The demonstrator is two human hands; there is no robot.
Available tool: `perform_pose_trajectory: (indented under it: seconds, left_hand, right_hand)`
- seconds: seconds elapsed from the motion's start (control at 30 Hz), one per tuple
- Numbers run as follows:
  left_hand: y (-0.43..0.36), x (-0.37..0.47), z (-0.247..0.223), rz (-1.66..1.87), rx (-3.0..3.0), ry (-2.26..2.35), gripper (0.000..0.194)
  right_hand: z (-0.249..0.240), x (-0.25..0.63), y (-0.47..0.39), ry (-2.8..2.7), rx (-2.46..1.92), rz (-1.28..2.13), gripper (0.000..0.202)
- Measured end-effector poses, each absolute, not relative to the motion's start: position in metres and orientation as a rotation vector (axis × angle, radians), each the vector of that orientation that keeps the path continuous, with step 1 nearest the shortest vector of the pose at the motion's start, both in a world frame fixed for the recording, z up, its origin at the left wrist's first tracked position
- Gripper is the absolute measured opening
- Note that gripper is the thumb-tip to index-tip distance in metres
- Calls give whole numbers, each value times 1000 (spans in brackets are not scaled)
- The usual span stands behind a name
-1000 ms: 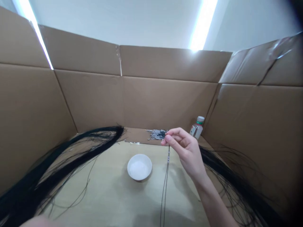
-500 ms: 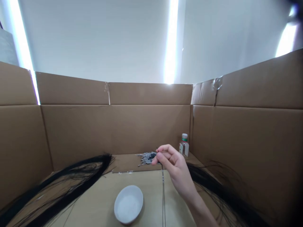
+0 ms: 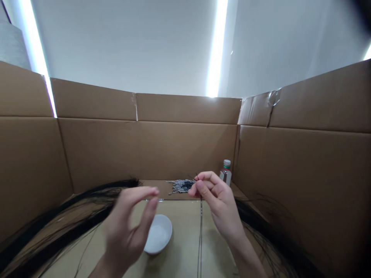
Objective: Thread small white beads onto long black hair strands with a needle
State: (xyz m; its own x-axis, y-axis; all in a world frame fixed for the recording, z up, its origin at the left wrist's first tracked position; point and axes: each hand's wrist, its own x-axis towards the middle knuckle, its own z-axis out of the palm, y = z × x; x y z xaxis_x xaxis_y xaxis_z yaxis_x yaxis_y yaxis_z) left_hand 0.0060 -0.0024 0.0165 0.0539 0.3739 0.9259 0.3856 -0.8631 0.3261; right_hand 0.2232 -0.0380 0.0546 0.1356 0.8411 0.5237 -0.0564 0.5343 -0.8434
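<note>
My right hand [image 3: 218,200] pinches the top of a thin dark cord [image 3: 200,239] between thumb and fingertips. The cord hangs down in two strands, with a few small pale beads just under the fingers. My left hand [image 3: 130,220], slightly blurred, is raised over the left side of a white bowl [image 3: 162,231], thumb and forefinger apart and nothing between them. Behind my right fingertips lies a bundle of beaded dark strands [image 3: 180,186]. What is in the bowl, if anything, is too pale to make out.
A small bottle with a white cap [image 3: 226,173] stands at the back right. Cardboard walls [image 3: 185,146] rise behind and at both sides. Long black hair [image 3: 84,220] hangs at the left and right, partly across the tabletop [image 3: 185,216].
My left hand has come into view at the lower left, over part of the bowl. My right hand still pinches the cord. The whole view has shifted slightly.
</note>
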Motion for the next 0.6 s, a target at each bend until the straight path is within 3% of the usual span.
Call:
perform_pose_trajectory:
  seconds: [0.03, 0.1, 0.17, 0.33, 0.6]
  left_hand:
    - [13, 9, 8, -1697, -2558, -1038, 13]
    - [42, 13, -16, -669, -3043, -1462, 20]
    - [64, 16, -46, -301, -3066, -1607, 13]
    - [81, 27, -94, -56, -2930, -1778, 17]
    - [84, 26, -97, -105, -2946, -1752, 19]
  right_hand:
    - [55, 224, -40, -1270, -784, 740, 23]
    - [56, 225, -44, -1264, -782, 720, 21]
    - [55, 226, -47, -1273, -788, 720, 20]
    - [52, 228, -52, -1342, -859, 716, 22]
    - [48, 227, -52, -1379, -960, 645, 23]
